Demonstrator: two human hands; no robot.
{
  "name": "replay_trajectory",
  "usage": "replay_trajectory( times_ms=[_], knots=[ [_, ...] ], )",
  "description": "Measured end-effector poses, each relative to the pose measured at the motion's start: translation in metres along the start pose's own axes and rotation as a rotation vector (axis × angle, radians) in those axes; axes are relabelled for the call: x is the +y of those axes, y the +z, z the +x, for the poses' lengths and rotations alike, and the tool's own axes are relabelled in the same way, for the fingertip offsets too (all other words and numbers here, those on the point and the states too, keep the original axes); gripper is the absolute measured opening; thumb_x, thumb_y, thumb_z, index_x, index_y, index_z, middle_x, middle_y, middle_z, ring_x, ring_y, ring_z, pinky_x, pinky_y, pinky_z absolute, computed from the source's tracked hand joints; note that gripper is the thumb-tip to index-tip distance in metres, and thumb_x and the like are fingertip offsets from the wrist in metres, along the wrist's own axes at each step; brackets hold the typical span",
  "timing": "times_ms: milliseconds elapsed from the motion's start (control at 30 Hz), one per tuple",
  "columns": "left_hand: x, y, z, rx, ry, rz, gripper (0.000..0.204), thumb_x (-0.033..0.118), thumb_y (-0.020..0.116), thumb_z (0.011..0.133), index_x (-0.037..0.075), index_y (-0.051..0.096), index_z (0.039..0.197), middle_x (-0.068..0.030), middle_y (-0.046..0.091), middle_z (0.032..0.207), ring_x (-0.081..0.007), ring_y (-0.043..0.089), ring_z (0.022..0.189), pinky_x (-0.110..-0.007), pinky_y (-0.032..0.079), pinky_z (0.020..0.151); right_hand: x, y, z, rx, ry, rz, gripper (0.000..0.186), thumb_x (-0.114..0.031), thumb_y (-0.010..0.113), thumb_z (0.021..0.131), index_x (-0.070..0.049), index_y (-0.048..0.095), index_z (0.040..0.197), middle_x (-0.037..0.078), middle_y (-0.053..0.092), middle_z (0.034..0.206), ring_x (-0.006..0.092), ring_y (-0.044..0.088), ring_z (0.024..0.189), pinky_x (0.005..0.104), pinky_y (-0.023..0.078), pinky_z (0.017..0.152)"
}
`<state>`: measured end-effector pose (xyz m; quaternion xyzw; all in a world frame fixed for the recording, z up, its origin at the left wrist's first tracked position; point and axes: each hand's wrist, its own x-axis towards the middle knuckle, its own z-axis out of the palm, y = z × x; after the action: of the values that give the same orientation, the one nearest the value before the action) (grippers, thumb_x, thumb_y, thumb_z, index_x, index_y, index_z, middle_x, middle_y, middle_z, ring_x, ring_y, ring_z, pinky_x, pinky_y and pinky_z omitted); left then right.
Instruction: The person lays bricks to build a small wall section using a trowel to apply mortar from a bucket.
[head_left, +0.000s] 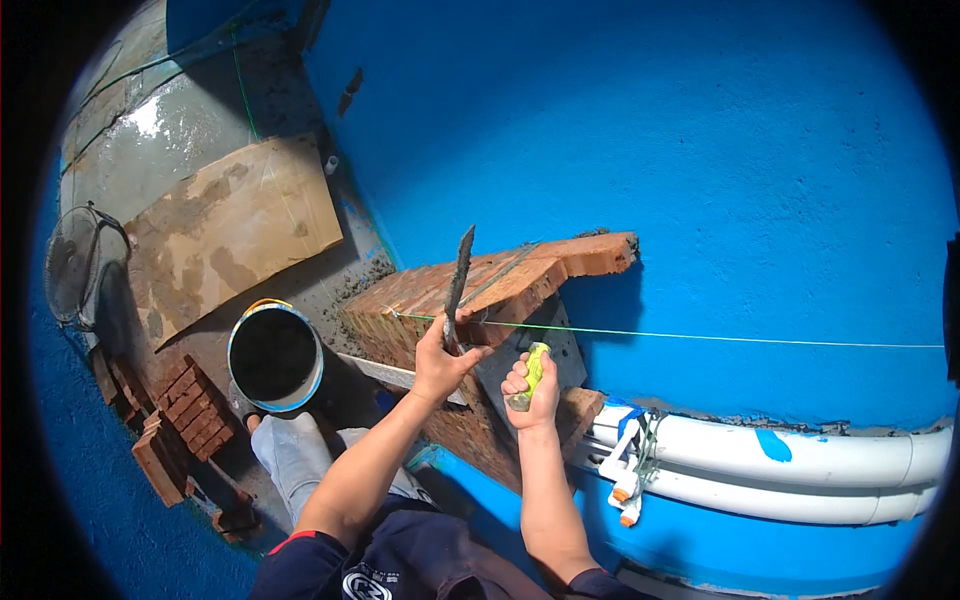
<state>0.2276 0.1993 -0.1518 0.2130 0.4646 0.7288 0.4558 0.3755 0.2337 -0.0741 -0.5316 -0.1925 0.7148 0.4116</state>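
Evidently the spare materials sit off to one side: at the left edge of the frame a round wire-mesh frame [75, 265] leans by the blue wall, and below it stand stacks of red-brown bricks [197, 412], near the person's legs, perhaps so they can be reached with little walking. Right of these, in the upper left, a flat tan sheet [240, 230] with damp grey stains lies on the ground, maybe to catch drips. Next comes a round bucket with a white-and-blue rim [283, 407] and something dark inside, just beside the person's leg, which looks like handy placing.

At the centre, red brickwork with a jutting upper course [510, 285] meets the blue painted wall [750, 200]. The left hand [440, 368] is against its front, fingers and thumb closed about a narrow, dark, mortar-crusted blade [461, 272] that points up, seemingly tipped that way to stay clear of the string. That thin pale-green string [700, 336] runs taut from the bricks toward the right edge, probably as a straight reference.

Just right, the right hand [538, 396] has its fingers wrapped firmly round a stubby yellow-green object [532, 366]; I cannot tell what kind. Lower right, thick white pipes [740, 440] run along the wall.
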Motion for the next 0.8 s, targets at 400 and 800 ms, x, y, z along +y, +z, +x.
replay_trajectory(
  times_ms=[400, 800],
  knots=[
    [0.001, -0.001, 0.0, 0.013, 0.012, 0.031, 0.052, 0.006, 0.082, 0.068, 0.002, 0.056, 0.113, -0.0066, 0.065, 0.107, -0.0132, 0.06, 0.1, -0.029, 0.048, 0.089, -0.002, 0.015, 0.011, 0.033, 0.002, 0.152, 0.032, -0.04, 0.053, 0.093, -0.008, 0.053, 0.091, 0.001, 0.05, 0.07, 0.0095, 0.046, 0.051, 0.0244, 0.038, 0.05],
    [-0.005, -0.001, 0.001, 0.004, 0.045, 0.067, 0.053, 0.006, 0.083, 0.068, 0.001, 0.055, 0.113, -0.0047, 0.064, 0.106, -0.0123, 0.059, 0.098, -0.029, 0.048, 0.087, 0.001, -0.001, 0.006, -0.004, -0.014, 0.081, 0.031, -0.041, 0.052, 0.093, -0.009, 0.053, 0.093, 0.001, 0.049, 0.071, 0.0116, 0.045, 0.051, 0.0265, 0.038, 0.05]
  ],
)
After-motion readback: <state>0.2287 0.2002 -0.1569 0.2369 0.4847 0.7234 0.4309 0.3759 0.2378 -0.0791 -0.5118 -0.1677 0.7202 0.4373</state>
